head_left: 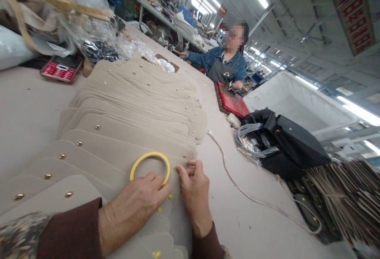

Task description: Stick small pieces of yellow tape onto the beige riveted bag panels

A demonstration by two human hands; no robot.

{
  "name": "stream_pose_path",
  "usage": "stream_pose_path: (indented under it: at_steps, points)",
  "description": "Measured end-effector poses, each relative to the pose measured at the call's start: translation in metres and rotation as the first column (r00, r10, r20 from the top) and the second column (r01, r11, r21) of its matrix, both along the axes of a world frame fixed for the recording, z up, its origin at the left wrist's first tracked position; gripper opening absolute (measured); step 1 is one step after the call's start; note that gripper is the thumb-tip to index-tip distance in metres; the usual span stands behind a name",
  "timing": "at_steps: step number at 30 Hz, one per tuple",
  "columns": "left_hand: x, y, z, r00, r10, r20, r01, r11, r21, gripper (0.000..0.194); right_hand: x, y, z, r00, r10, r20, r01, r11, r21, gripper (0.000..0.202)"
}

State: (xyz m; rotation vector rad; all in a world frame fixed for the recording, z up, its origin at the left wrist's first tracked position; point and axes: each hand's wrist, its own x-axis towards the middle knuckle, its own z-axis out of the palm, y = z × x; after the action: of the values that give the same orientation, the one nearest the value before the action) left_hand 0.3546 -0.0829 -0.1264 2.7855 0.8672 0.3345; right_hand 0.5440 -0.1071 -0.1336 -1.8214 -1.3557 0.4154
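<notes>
A roll of yellow tape (150,155) is gripped by its lower edge in my left hand (135,199), over the beige flat pieces. My right hand (194,195) is just right of the roll, fingers curled and thumb pressed in at the right ends of the pieces. A tiny yellow bit, apparently tape, shows at its thumb tip. The beige pieces (118,135), rounded at the ends and fitted with gold-coloured studs, overlap in a long fanned row. Small yellow tape bits (156,254) stick to the nearer pieces, below my left hand.
A red calculator-like device (61,69) and plastic-wrapped material (97,45) lie at the left. On the right are a pale cord (237,185), a black bag (285,140) and stacked dark pieces (350,195). Across the table a person (227,63) works beside a red-edged tray (233,100).
</notes>
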Motion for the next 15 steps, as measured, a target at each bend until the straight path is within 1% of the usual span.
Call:
stream_pose_path:
  at_steps: [2, 3, 5, 7, 10, 15]
  points:
    - [0.0, 0.0, -0.002, 0.999, 0.018, -0.047, -0.016, 0.999, 0.043, 0.031, 0.003, -0.006, -0.001, 1.0, 0.021, -0.019, -0.021, 0.999, 0.031, 0.01]
    - [0.0, 0.0, -0.004, 0.998, 0.029, -0.052, -0.026, 0.998, 0.051, 0.031, 0.003, -0.009, -0.002, 0.998, 0.053, 0.022, -0.054, 0.996, 0.074, 0.013]
    - [0.001, 0.0, -0.007, 0.999, 0.038, -0.032, -0.037, 0.999, 0.039, 0.032, 0.002, -0.012, -0.004, 0.979, 0.107, 0.171, -0.135, 0.978, 0.16, 0.019]
    - [0.002, 0.0, -0.008, 0.999, 0.041, -0.03, -0.04, 0.999, 0.036, 0.034, -0.001, -0.012, -0.006, 0.949, 0.108, 0.298, -0.172, 0.965, 0.199, 0.023]
    - [0.002, 0.002, -0.006, 0.998, 0.025, -0.059, -0.022, 0.998, 0.056, 0.036, -0.007, -0.005, -0.007, 0.925, 0.07, 0.373, -0.142, 0.975, 0.17, 0.022]
    - [0.0, 0.005, 0.002, 0.997, -0.036, -0.071, 0.041, 0.996, 0.078, 0.033, -0.012, 0.011, 0.0, 0.93, 0.05, 0.364, -0.065, 0.997, 0.03, 0.014]
